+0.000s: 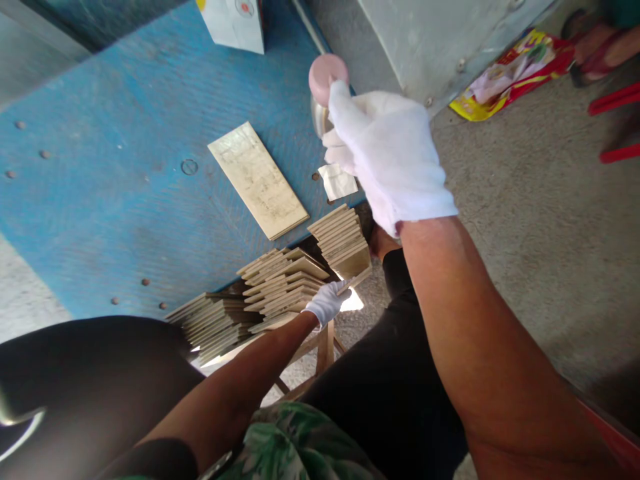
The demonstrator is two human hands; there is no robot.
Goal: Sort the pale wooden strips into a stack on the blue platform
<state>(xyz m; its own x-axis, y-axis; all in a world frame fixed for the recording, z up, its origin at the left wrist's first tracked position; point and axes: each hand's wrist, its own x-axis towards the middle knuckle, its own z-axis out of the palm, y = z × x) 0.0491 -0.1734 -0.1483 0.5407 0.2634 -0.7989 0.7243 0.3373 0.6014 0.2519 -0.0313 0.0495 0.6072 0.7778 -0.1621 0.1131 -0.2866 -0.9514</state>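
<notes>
- A blue tabletop (125, 213) stands over a bare concrete floor (525, 200), with one grey metal panel (400, 40) beyond it.
- The left hand (326, 303), in a white glove, pinches one thin board (358, 279) by its edge, at the near end of the right row (340, 233).
- The right hand (390, 150), gloved too, grasps one jar (319, 119) by the tabletop's edge, a digit lying on its pink lid (326, 72). Whether the jar is lifted, I cannot tell.
- The step in hand seems to be handling the board and the jar together. Freeing the board would call for a steady pinch and a straight pull clear of its neighbours; the jar wants an upright grip.
- Boards stand in three rows: the right one, a middle row (280, 287) and a left row (215, 327). They overlap too closely to count.
- Two pale boards (257, 180), apparently, lie stacked flat on the tabletop, near one paper scrap (339, 181); one white packet (237, 27) is farther off.
- Outermost are one red-and-yellow bag (510, 77), two red bars (620, 155) and another person's foot (597, 57).
</notes>
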